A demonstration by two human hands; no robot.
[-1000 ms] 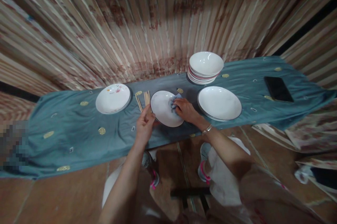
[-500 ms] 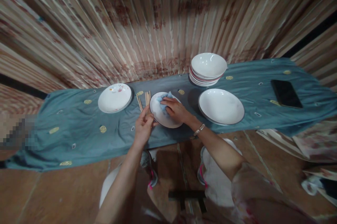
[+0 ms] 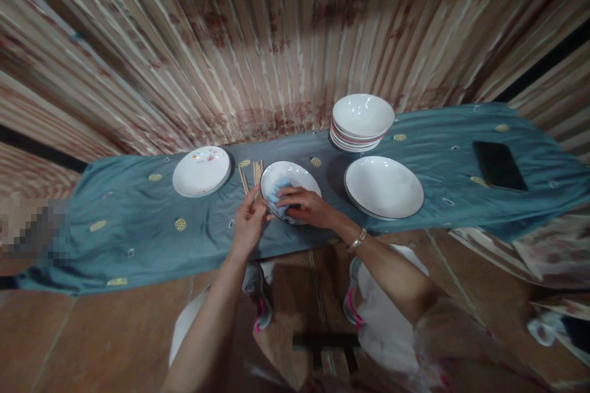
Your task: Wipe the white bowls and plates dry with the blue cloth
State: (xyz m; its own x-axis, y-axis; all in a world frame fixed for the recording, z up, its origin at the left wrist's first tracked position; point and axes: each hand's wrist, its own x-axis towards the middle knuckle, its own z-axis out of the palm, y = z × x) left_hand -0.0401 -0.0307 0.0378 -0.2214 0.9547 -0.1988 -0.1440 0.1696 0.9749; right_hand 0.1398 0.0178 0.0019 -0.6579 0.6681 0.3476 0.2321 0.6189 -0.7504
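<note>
A white plate [image 3: 302, 179] with a dark rim sits in front of me on the teal tablecloth. My left hand [image 3: 250, 219] grips its left edge, thumb and fingers closed on the rim. Pressed onto the plate's surface is a light blue cloth [image 3: 278, 190], bunched under the fingers of my right hand [image 3: 306, 205]. The palm side of that hand is hidden. Just beyond my left fingers lie several wooden chopsticks [image 3: 257, 173], their near ends partly covered by the hand.
Patterned plates [image 3: 201, 171] are stacked at the left. To the right stand white plates [image 3: 385, 187], a stack of bowls [image 3: 363, 116] behind them, and a black flat device [image 3: 500, 165] farther along. The tablecloth [image 3: 152, 214] covers a narrow table before a curtain [image 3: 286, 42].
My right hand has moved the blue cloth down and slightly left across the plate, from its upper part to its lower left. My left hand keeps its hold on the rim.
</note>
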